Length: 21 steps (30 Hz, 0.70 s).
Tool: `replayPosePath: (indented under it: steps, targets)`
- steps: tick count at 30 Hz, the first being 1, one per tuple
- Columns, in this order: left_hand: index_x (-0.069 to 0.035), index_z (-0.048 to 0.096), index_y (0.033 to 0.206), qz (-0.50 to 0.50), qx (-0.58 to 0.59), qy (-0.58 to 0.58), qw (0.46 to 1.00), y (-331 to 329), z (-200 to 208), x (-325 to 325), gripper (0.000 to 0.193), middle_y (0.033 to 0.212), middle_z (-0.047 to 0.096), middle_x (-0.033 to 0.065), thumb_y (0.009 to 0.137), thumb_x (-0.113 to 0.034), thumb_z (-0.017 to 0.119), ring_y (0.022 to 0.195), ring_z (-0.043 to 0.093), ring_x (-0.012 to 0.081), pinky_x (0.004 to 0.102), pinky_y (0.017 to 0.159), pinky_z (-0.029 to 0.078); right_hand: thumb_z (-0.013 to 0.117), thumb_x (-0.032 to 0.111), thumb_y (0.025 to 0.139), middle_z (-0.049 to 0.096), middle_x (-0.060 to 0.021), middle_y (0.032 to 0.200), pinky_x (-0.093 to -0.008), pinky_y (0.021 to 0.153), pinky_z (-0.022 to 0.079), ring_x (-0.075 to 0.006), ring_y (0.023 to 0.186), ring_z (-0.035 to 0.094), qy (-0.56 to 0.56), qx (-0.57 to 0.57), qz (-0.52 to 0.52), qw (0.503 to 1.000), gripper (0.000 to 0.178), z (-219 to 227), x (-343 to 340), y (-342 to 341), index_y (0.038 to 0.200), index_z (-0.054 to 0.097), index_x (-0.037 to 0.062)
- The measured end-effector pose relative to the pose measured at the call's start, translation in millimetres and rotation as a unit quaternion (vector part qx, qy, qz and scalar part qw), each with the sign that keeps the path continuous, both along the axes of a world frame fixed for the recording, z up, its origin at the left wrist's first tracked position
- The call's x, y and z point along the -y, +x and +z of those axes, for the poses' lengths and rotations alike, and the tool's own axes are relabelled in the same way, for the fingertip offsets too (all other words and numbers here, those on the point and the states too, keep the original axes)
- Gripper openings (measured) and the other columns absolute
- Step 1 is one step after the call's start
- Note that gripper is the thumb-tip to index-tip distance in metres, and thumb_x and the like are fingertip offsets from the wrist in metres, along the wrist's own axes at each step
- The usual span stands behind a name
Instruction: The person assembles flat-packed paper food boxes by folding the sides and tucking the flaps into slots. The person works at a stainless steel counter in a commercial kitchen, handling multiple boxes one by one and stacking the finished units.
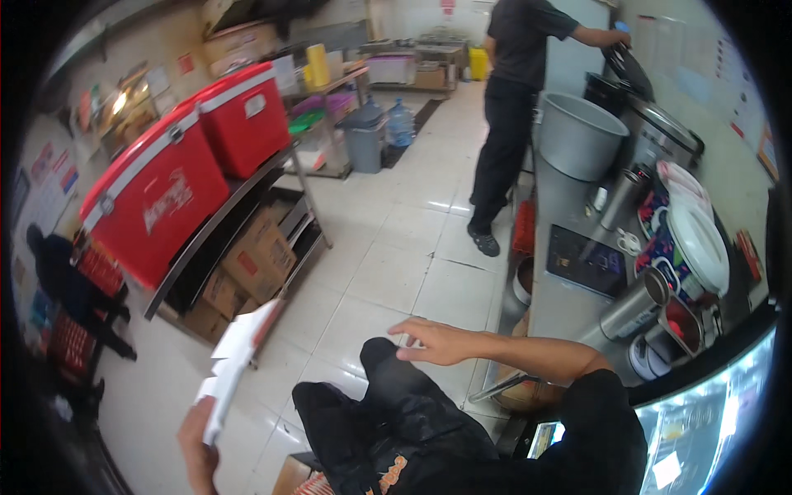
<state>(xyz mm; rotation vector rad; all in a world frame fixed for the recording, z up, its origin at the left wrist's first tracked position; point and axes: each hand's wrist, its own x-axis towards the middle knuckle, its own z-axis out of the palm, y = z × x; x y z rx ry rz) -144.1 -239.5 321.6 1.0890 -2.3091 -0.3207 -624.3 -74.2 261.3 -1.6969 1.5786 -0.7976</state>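
At the lower left, my left hand is closed on the bottom end of a long white piece that looks like folded card. It tilts up and to the right, with flaps along its left side and a reddish-brown strip near its top. My right hand hovers above or beside my dark-clothed knee, holding nothing, its fingers stretched out to the left. Whether it touches the knee I cannot tell. Below the card, a brown box edge and a striped red-and-white thing are partly hidden by my leg.
Red cooler boxes stand on a metal rack over cardboard cartons to the left. On the right, a steel counter carries a large pot and a black induction plate. A co-worker stands beside it; another person is far left.
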Motion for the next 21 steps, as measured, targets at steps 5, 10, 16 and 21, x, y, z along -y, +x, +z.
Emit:
replayPosePath:
  steps: [5, 10, 16, 21]
  targets:
    - [-0.006, 0.069, 0.109, -0.174, 0.019, -0.127, 0.976, -82.2, -15.3, -43.6, 0.028, 0.115, 0.066, 0.0182, 0.085, -0.013, 0.056, 0.112, 0.062, 0.0333, 0.0427, 0.099, 0.044, 0.047, 0.051, 0.097, 0.048, -0.0227, 0.132, -0.0391, 0.095, 0.046, -0.0312, 0.111, 0.058, -0.07, 0.039, -0.142, 0.987, 0.065, 31.5, -7.6, -32.2, 0.137, 0.04, 0.0012]
    - [-0.009, 0.069, 0.11, -0.239, -0.008, -0.146, 0.96, -98.8, -40.1, -84.3, 0.029, 0.12, 0.063, 0.0149, 0.086, -0.013, 0.054, 0.115, 0.058, 0.0324, 0.0476, 0.1, 0.042, 0.048, 0.051, 0.097, 0.047, -0.0222, 0.135, -0.0385, 0.095, 0.046, -0.0304, 0.113, 0.057, -0.063, 0.066, -0.144, 0.985, 0.064, 78.1, -24.7, -42.4, 0.137, 0.041, 0.0016]
    - [-0.008, 0.067, 0.117, -0.3, 0.029, -0.155, 0.941, -95.9, -55.7, -107.6, 0.033, 0.131, 0.058, 0.0141, 0.088, -0.01, 0.05, 0.125, 0.052, 0.0321, 0.0492, 0.106, 0.037, 0.054, 0.052, 0.093, 0.044, -0.0264, 0.138, -0.0393, 0.096, 0.046, -0.0332, 0.116, 0.056, -0.032, 0.024, -0.084, 0.996, 0.076, 70.8, -34.6, -42.3, 0.143, 0.032, -0.0004]
    - [-0.008, 0.067, 0.115, -0.316, -0.013, -0.204, 0.926, -99.8, -48.1, -116.5, 0.03, 0.131, 0.057, 0.0149, 0.088, -0.009, 0.053, 0.125, 0.052, 0.0299, 0.0485, 0.106, 0.037, 0.066, 0.049, 0.086, 0.044, -0.029, 0.137, -0.0373, 0.096, 0.046, -0.034, 0.113, 0.058, 0.068, 0.024, -0.052, 0.996, 0.088, 74.9, -44.8, -30.0, 0.145, 0.025, -0.002]
